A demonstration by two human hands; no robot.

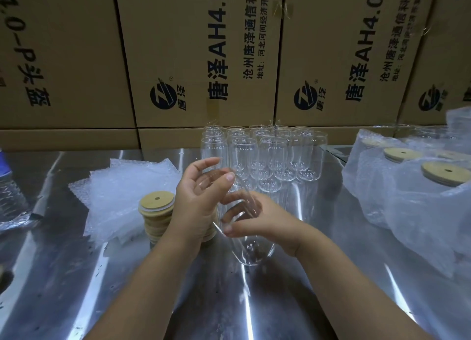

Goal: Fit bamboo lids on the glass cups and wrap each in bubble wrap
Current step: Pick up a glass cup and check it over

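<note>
My right hand [257, 221] grips a clear glass cup [251, 248] round its middle, holding it upright just above the steel table [229, 301]. My left hand [201, 194] curls its fingers and thumb round the cup's rim; no lid is on the cup. A stack of bamboo lids [156, 212] stands just left of my left wrist, partly hidden by it. Flat bubble wrap sheets [122, 189] lie behind the stack. Several empty glass cups [265, 156] stand grouped behind my hands.
Several lidded cups in bubble wrap [418, 184] are piled at the right. A plastic water bottle [10, 189] lies at the left edge. Printed cardboard boxes [204, 54] wall off the back of the table.
</note>
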